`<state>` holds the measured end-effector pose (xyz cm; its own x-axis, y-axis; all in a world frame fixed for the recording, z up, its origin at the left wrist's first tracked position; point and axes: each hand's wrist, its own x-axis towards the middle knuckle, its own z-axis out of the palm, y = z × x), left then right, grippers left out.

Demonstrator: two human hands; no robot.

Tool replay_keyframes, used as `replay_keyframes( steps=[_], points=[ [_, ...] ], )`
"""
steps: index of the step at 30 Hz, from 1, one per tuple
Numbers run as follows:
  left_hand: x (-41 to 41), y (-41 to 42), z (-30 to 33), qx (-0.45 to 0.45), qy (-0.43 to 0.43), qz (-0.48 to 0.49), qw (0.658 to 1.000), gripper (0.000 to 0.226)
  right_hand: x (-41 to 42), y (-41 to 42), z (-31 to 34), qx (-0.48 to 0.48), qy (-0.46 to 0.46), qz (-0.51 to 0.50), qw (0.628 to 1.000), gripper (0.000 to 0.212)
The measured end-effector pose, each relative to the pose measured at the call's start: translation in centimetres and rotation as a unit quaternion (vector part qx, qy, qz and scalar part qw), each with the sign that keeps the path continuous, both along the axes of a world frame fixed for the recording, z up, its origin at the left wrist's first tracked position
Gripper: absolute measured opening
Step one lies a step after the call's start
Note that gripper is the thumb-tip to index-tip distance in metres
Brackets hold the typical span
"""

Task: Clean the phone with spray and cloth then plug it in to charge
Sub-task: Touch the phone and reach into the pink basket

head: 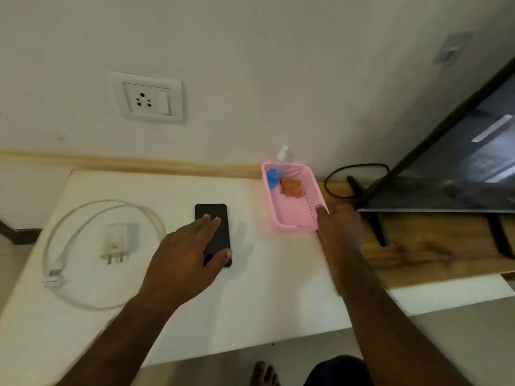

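Evidently the left hand (186, 252) is spreading its grip over the black phone (214, 232), which is lying flat on the white counter (250, 302), fingers straight and thumb at its near end, probably to steady it or pick it up. Meanwhile the right hand (340, 221) is reaching to the pink basket (295, 215), touching its near corner; blur is hiding whether it is gripping. Inside are sitting the spray bottle (282, 156) and orange cloth (291, 188). Charger (118, 240) and cable (83, 254) are waiting below the wall socket (146, 97).
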<state>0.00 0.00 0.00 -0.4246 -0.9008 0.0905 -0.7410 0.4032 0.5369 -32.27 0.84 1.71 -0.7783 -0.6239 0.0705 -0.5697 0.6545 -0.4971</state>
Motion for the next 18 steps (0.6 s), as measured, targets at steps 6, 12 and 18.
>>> replay_keyframes(
  steps=[6, 12, 18],
  points=[
    [-1.8, 0.4, 0.1, 0.03, 0.001, -0.012, 0.999, 0.067, -1.7, -0.3, -2.8, -0.048, -0.337, -0.108, 0.934, 0.017],
    [-1.8, -0.1, -0.7, 0.039, -0.012, 0.0, 0.999, 0.069, -2.9, -0.8, -3.6, -0.15, -0.455, -0.094, 0.873, 0.007],
    [-1.8, -0.4, -1.1, 0.042, -0.019, 0.009, 0.999, 0.068, -3.0, 0.9, -3.3, -0.198, -0.48, -0.086, 0.851, 0.009]
  ],
)
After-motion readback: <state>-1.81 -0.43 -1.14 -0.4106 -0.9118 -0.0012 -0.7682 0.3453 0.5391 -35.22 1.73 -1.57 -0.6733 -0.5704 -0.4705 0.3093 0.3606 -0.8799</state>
